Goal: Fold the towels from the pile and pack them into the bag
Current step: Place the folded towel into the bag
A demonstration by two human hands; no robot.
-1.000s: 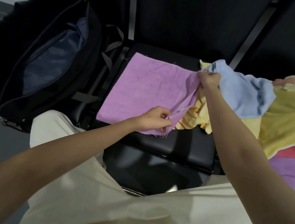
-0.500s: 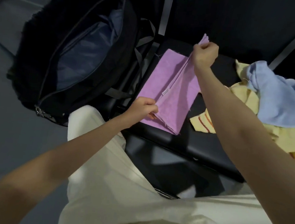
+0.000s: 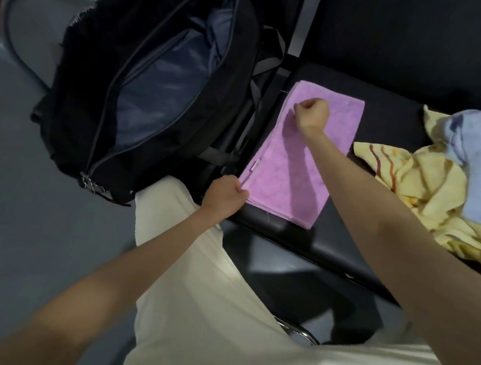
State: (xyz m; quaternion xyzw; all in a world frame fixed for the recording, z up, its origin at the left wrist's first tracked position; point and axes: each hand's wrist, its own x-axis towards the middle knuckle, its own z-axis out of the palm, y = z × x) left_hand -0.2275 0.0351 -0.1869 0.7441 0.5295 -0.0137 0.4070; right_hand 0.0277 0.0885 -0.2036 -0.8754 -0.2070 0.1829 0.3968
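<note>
Hands pinning purple towel (image 3: 299, 164) flat on black seat (image 3: 384, 119): left hand (image 3: 225, 195) pinching near corner, right hand (image 3: 312, 111) curled at far edge, grip unclear; open bag (image 3: 160, 88) waiting alongside.

1. One purple towel (image 3: 299, 161) is lying folded on the black seat (image 3: 384, 119).
2. One black bag (image 3: 143, 86) is standing open beside it.
3. One pile (image 3: 437, 185) is showing at least two more towels: one yellow towel (image 3: 425, 187) and one blue towel (image 3: 479, 162).
4. Two hands are showing: one left hand (image 3: 225, 196) and one right hand (image 3: 312, 113).
</note>
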